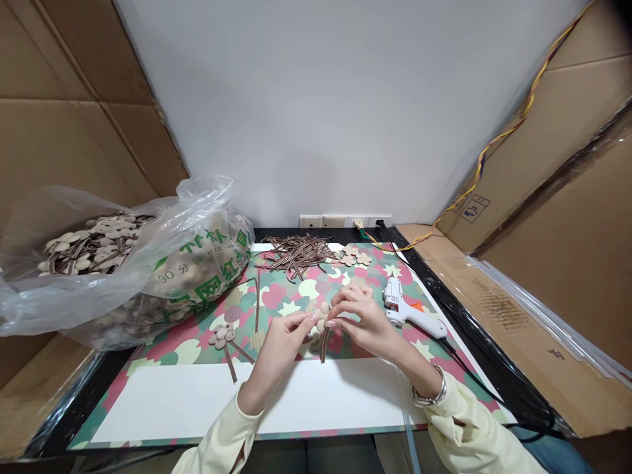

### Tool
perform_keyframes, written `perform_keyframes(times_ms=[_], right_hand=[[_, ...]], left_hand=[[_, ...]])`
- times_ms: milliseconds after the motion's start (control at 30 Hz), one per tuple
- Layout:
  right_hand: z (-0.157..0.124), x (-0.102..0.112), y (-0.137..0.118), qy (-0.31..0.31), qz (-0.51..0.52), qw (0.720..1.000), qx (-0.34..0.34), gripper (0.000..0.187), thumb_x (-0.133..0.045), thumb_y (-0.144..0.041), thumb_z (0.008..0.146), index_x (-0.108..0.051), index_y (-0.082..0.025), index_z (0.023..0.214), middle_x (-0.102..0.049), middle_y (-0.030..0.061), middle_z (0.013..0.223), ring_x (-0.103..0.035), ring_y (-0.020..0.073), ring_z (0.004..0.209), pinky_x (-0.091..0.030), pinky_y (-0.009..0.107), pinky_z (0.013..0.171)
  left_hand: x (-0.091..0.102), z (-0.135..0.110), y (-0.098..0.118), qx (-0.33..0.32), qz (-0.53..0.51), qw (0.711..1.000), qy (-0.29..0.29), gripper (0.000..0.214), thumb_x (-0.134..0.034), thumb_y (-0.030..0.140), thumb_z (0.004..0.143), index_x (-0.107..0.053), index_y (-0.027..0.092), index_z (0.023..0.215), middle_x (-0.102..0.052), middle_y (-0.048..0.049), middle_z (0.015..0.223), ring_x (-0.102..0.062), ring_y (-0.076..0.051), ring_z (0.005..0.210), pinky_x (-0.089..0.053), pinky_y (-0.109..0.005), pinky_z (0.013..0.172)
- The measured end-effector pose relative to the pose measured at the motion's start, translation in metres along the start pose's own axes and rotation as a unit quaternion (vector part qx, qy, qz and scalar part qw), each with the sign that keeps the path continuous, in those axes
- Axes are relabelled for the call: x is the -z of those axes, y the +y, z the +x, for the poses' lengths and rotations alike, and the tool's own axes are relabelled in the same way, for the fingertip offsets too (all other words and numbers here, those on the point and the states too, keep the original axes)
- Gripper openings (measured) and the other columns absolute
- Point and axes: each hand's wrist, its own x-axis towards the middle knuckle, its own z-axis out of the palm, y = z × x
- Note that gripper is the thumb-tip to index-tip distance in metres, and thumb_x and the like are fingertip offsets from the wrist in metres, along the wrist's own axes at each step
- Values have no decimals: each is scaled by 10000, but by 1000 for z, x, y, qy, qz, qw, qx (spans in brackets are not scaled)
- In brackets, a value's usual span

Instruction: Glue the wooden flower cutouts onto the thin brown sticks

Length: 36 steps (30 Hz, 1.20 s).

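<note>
Between my two hands is a beige fabric flower (322, 315) with striped brown ribbon tails (324, 347) hanging below it. My left hand (289, 332) pinches the flower's left edge between thumb and finger. From the other side, my right hand (356, 319) is closed on its right edge near the ribbon; the fingers partly cover the flower. On the mat to the left lies a finished-looking flower with ribbon tails (223, 336), and beside it a single bent ribbon strip (257, 303). A white glue gun (412, 313) lies right of my right hand.
A large plastic bag (197, 263) full of ribboned flowers stands at left. Behind my hands are a heap of brown ribbons (299, 253) and several loose flowers (354, 255). The glue gun's black cord (469, 368) crosses the right edge. Cardboard walls (557, 151) flank the table.
</note>
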Motion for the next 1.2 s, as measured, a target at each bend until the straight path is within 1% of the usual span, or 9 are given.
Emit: perform_keyframes(times_ms=[267,400,500,600,700,800,967,1100,1200], right_hand=[[1,0,-1,2,-8,1000,10,127,-601,-197,839,-604,-189,712,-588,31,811,-495,184,833,-321,323,725],[0,0,-1,6,-10,1000,-7,89,-628,-207,821,-569,-194,755,-570,23,838,-496,182,843,-320,317,742],[0,-1,-1,17,6,1000,-18,127,-651,-208,801,-524,-200,799,-564,12,841,-495,181,847,-325,318,763],[0,-2,0,25,38,998,-47,199,-683,-177,759,-490,-204,800,-545,3,842,-492,178,843,-339,308,757],[1,0,1,23,103,989,-105,241,-701,-171,718,-476,-210,792,-522,-5,851,-490,168,828,-365,294,742],[2,3,5,14,182,968,-173,238,-702,-261,713,-492,-211,812,-505,-5,852,-495,156,793,-395,280,700],[3,6,12,9,300,920,-254,327,-686,-422,714,-518,-191,873,-547,25,863,-545,145,728,-429,285,634],[1,-1,6,-82,449,846,-275,466,-782,-314,632,-493,-194,978,-612,40,935,-596,168,864,-454,298,739],[0,-8,1,-133,513,806,-264,524,-781,-274,639,-455,-205,1043,-650,33,907,-612,156,790,-452,276,654]], left_hand=[[0,0,0,-11,27,1000,-3,403,-492,498,826,-629,146,687,-436,18,580,-341,-99,543,-275,-214,464],[-1,1,1,-21,30,999,1,403,-509,492,817,-623,142,652,-504,6,591,-417,-107,556,-328,-208,475],[-2,0,3,-18,17,1000,-10,400,-508,482,818,-635,140,653,-524,2,579,-458,-106,519,-338,-196,428],[-3,-2,6,-11,-10,999,-39,378,-495,456,833,-668,144,709,-566,-8,616,-525,-111,512,-368,-186,403],[-4,-2,7,2,-34,998,-47,357,-510,448,825,-663,145,713,-574,-7,616,-535,-113,497,-428,-199,426],[-4,-2,5,4,-57,997,-45,354,-517,456,816,-635,149,686,-551,4,586,-512,-112,479,-463,-228,466],[0,1,1,-13,-55,998,11,352,-559,422,803,-601,138,599,-483,23,559,-422,-85,510,-359,-197,490],[3,4,-1,1,-120,992,25,272,-590,389,797,-652,125,771,-507,16,601,-446,-92,559,-379,-201,547],[3,6,-2,24,-160,986,45,296,-620,373,779,-639,135,955,-581,-6,679,-529,-117,626,-431,-220,615]])
